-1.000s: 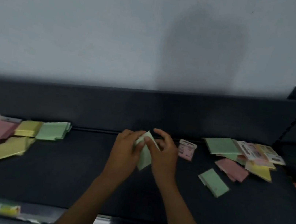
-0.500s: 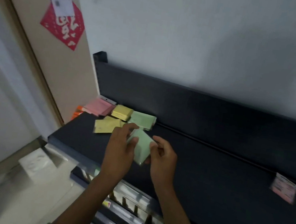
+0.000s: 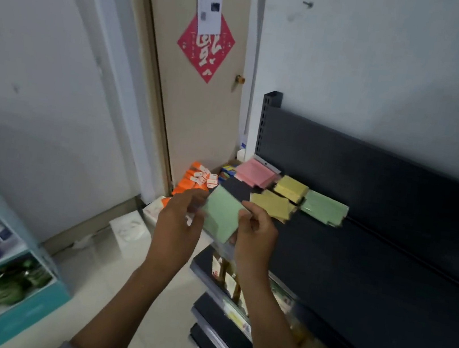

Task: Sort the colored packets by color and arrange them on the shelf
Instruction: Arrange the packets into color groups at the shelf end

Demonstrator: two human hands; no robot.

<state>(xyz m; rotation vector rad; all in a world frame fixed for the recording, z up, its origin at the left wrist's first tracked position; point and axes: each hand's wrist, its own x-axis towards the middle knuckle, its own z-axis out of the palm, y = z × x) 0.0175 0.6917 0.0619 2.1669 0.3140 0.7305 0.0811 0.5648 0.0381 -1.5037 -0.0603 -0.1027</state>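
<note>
A white calligraphic character is borne by the red diamond sign (image 3: 205,46) on the door, though it cannot be read. A green packet (image 3: 221,217) is pinched between the left hand (image 3: 177,227) and right hand (image 3: 256,237), just off the left end of the dark shelf (image 3: 357,267). Beyond it, pink packets (image 3: 256,172), yellow packets (image 3: 281,198) and green packets (image 3: 323,208) are laid along the shelf's back left corner, with bare shelf stretching rightward.

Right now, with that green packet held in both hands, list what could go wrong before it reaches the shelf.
1. Both hands, left and right, hold the green packet out past the shelf's end; a slip likely drops it to the floor.
2. The loose yellow packet lies between it and the green stack; reaching across could knock it.
3. The green stack looks uneven, so adding one might shift it.
</note>
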